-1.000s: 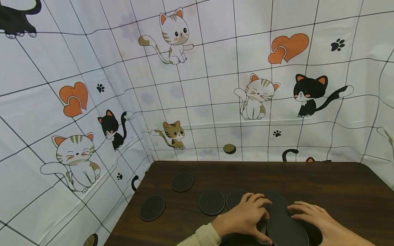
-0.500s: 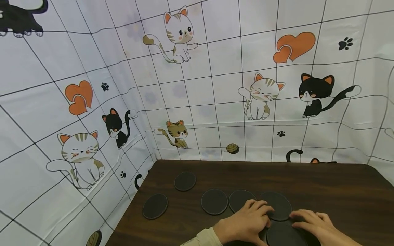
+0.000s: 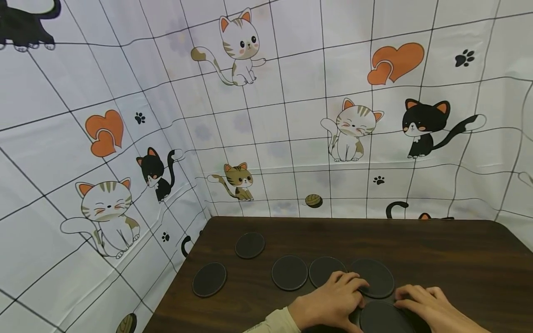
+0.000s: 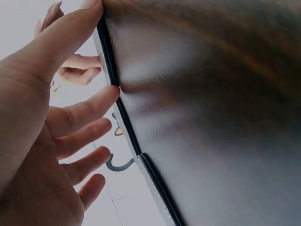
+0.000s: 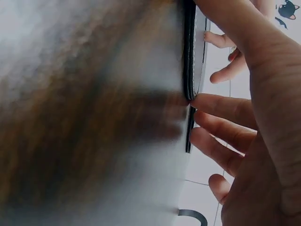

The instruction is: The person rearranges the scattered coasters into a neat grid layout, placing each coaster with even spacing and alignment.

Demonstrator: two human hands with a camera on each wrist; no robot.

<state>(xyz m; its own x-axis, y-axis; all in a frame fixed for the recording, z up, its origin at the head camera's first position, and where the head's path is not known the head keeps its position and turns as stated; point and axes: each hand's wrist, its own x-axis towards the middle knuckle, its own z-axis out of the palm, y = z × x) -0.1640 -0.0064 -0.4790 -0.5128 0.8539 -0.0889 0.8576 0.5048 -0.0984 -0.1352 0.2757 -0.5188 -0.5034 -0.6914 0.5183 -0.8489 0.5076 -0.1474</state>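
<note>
In the head view, a black round coaster (image 3: 384, 319) lies at the near edge of the frame, partly cut off, between both hands. My left hand (image 3: 329, 303) is at its left side, and my right hand (image 3: 430, 305) is at its right. In the left wrist view, the thumb (image 4: 61, 40) and index fingertip meet the dark coaster edge (image 4: 110, 54). In the right wrist view, the index fingertip touches where two coaster edges (image 5: 189, 52) come together; the thumb tip is out of frame. Just behind lies another coaster (image 3: 373, 277).
To the left, a coaster (image 3: 326, 270) and its neighbour (image 3: 289, 273) sit side by side on the dark wooden table (image 3: 458, 249). Farther left are two separate coasters (image 3: 250, 245) (image 3: 209, 279). A white cat-print curtain (image 3: 291, 115) hangs behind and at the left.
The near coaster and both hands have shifted slightly toward the person, and the coaster's far edge shows more distinctly from the one behind. The view has also shifted a little.
</note>
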